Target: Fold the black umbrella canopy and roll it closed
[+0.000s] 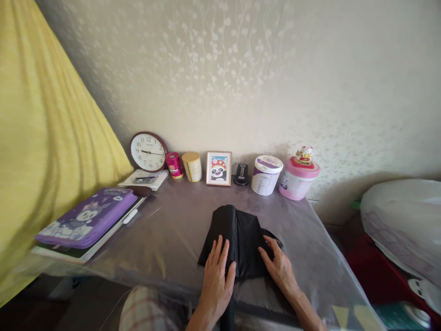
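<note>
A black umbrella (232, 239), its cloth loosely folded into creased panels, lies on the near part of the table with its narrow dark end pointing towards me. My left hand (217, 276) rests on the left panels, fingers stretched out and lying flat on the cloth. At the right edge of the cloth is my right hand (278, 265), its thumb on the panel and its fingers bent at the border. A dark strap (272, 235) loops out beside those fingers. The underside of the cloth is hidden.
Along the wall stand a clock (149, 151), tins, a picture frame (219, 168), a small black device (241, 174), a white tub (267, 175) and a pink tub (299, 180) topped by a cat figurine (304, 155). At left, a purple case (89, 216) lies on books near the yellow curtain (44, 138).
</note>
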### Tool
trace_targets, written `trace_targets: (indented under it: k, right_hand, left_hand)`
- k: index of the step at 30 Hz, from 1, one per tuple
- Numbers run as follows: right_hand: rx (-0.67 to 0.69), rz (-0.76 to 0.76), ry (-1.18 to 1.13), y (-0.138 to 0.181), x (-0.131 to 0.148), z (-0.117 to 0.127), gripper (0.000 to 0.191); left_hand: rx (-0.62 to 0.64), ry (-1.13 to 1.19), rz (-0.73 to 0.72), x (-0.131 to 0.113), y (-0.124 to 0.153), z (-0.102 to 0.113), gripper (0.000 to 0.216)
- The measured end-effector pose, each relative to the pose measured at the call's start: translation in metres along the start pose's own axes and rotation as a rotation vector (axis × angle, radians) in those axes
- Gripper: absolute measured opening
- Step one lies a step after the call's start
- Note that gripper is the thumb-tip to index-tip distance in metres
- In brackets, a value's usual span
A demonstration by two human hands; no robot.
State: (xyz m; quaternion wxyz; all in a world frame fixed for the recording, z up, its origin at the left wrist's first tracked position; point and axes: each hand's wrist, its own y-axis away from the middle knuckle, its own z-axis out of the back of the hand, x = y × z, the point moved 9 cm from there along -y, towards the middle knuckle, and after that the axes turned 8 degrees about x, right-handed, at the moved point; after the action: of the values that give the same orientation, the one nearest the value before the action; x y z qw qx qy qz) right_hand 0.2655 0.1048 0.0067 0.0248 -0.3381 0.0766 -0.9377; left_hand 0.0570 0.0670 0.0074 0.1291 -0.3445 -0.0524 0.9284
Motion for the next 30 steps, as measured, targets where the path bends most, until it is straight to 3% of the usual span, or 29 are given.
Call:
trace_targets:
  k: [9, 16, 23, 30]
  right_hand:
    - [0.086, -0.018, -0.089, -0.003, 0.004, 0.001, 0.04]
    - [0.16, -0.04, -0.366, -0.001, 0.02, 0.01, 0.044]
    - [0.215, -0.082, -0.68, -0.012, 0.065, 0.01, 0.04]
    - [0.289, -0.036, -0.814, -0.02, 0.106, -0.023, 0.036]
  left_hand:
    - [0.02, -0.002, 0.007, 0.0, 0.0, -0.001, 0.052]
    - [0.011, -0.015, 0.012, -0.001, -0.001, 0.0, 0.052]
    - [-0.003, -0.042, 0.009, -0.002, -0.001, 0.0, 0.052]
    - [0.002, -0.064, 0.036, 0.004, 0.001, -0.003, 0.05]
